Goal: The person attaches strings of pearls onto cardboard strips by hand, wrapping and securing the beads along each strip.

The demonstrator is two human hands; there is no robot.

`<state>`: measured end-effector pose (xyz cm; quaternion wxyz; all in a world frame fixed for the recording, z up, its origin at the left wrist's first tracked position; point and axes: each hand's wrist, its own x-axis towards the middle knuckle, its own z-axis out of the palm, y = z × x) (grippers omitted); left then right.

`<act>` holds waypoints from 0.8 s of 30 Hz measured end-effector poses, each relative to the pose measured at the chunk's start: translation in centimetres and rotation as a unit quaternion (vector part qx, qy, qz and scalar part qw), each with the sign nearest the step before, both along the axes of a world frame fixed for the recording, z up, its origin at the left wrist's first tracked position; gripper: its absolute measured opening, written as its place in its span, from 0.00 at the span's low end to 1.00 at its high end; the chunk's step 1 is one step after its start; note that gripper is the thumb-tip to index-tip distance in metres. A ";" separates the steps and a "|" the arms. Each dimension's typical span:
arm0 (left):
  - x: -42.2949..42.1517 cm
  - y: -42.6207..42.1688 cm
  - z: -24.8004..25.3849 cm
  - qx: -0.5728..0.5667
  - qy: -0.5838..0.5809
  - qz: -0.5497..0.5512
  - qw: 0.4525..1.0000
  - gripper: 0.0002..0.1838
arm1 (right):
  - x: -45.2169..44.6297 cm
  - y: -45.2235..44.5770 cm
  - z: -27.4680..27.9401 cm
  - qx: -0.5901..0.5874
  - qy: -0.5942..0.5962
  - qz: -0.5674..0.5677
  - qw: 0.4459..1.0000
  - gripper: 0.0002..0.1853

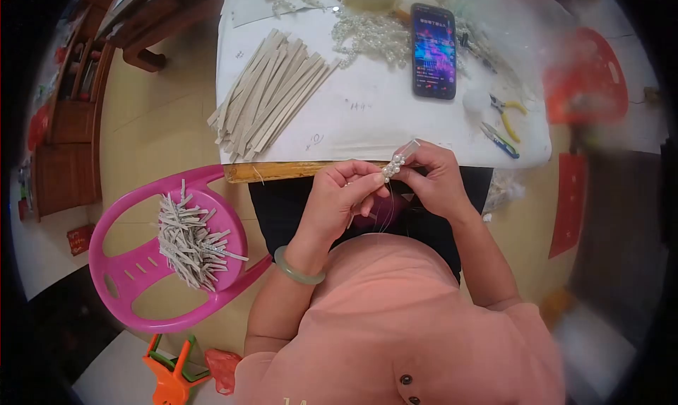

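A small cluster of white pearl beads (393,168) is held between my two hands at the table's front edge. The fingertips of my left hand (347,190) pinch its lower left side. On its right, my right hand (436,179) has its fingers closed on the upper end, where a clear flat piece (407,149) sticks out. Thin threads (387,218) hang below the beads over my lap. What exactly the right fingertips grip besides the clear piece is too small to tell.
On the white-covered table (367,126) lie a bundle of grey strips (272,98), loose pearl strands (374,41), a lit phone (433,52), yellow-handled pliers (510,115) and green-handled pliers (500,139). Left stands a pink chair (116,214) bearing short grey strips (191,242).
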<state>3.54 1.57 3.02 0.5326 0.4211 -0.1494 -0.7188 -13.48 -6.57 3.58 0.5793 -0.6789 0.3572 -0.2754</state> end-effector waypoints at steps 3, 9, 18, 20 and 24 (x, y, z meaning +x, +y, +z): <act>-0.5 -0.2 0.5 -0.001 -0.095 0.015 0.995 0.06 | -0.1 0.0 -0.2 0.025 0.021 -0.015 0.999 0.06; -0.5 -1.7 1.2 -0.001 -0.220 0.023 0.975 0.06 | 0.7 -1.8 0.0 0.194 -0.054 0.014 0.979 0.09; 0.0 -3.0 -0.5 0.027 -0.165 0.014 0.986 0.04 | 2.0 -2.9 -1.1 0.259 -0.003 -0.032 0.965 0.10; -0.4 -3.1 -0.6 0.032 -0.175 0.022 0.984 0.04 | 2.2 -2.7 -1.5 0.247 0.001 -0.046 0.968 0.09; -1.6 -3.1 -2.7 -0.050 -0.359 0.068 0.930 0.05 | 2.5 -1.8 -0.9 0.145 0.071 -0.110 0.981 0.08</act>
